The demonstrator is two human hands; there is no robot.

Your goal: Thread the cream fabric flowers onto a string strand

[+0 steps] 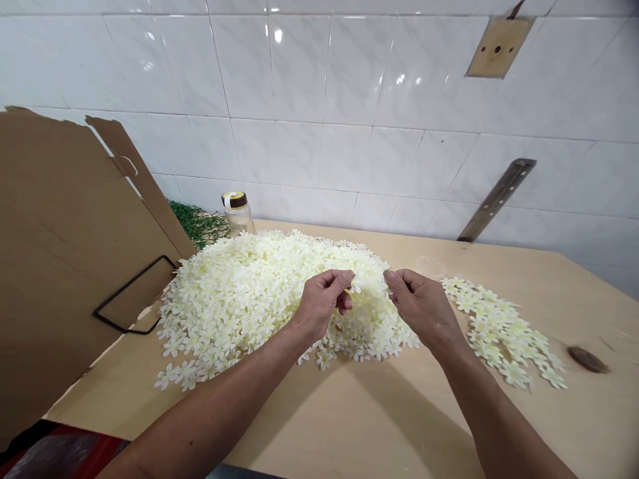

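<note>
A big heap of white and pale yellow artificial flowers (234, 286) spreads over the wooden table (319, 416). Above its right part, my left hand (324, 303) pinches a small white artificial flower (355, 287) between thumb and forefinger. A short gap away, my right hand (424, 306) is closed in a pinch as well. Something whitish shows at its fingertips, too small and blurred to name. Behind and between the fingertips the flowers look smeared. To the right of my right hand lies a smaller group of the same loose flowers (499, 329).
A tall cardboard sheet (64, 253) stands at left, with a black wire frame (114, 301) against it. Behind the heap are a clear bottle (239, 216) and green netting (197, 223). A dark oval object (588, 359) lies at right. A metal strip (496, 199) leans on the tiled wall.
</note>
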